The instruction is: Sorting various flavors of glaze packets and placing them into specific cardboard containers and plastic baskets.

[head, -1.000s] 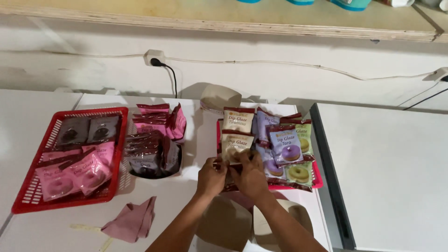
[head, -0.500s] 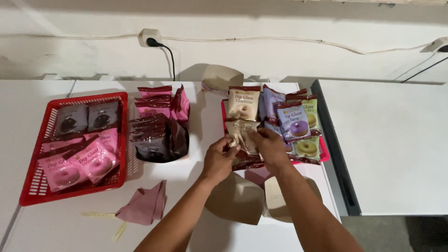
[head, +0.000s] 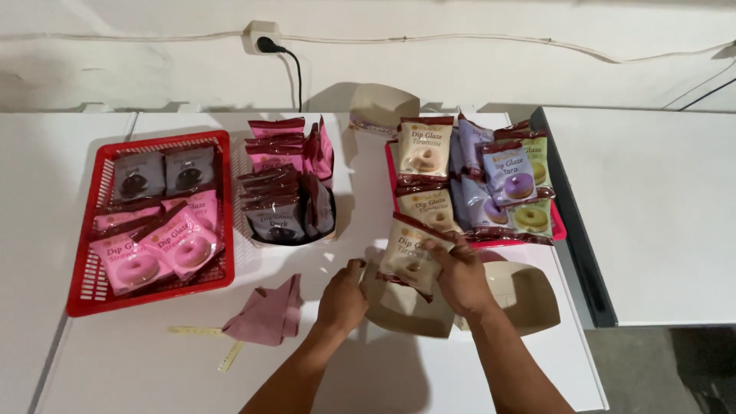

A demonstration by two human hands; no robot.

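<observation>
My right hand grips a beige donut packet and holds it over an open kraft paper box. My left hand pinches the left edge of that box. A second open kraft box lies just to the right, partly under my right wrist. Behind them a red tray carries upright beige, purple and green donut packets.
At the left stands a red basket with pink and dark packets. A white box in the middle holds dark and pink packets. A folded pink wrapper lies near my left arm. A plug sits in the wall socket.
My right hand has pulled one beige packet off the red tray toward me, down over the kraft box. My left hand let go of the packets and took the box's edge.
</observation>
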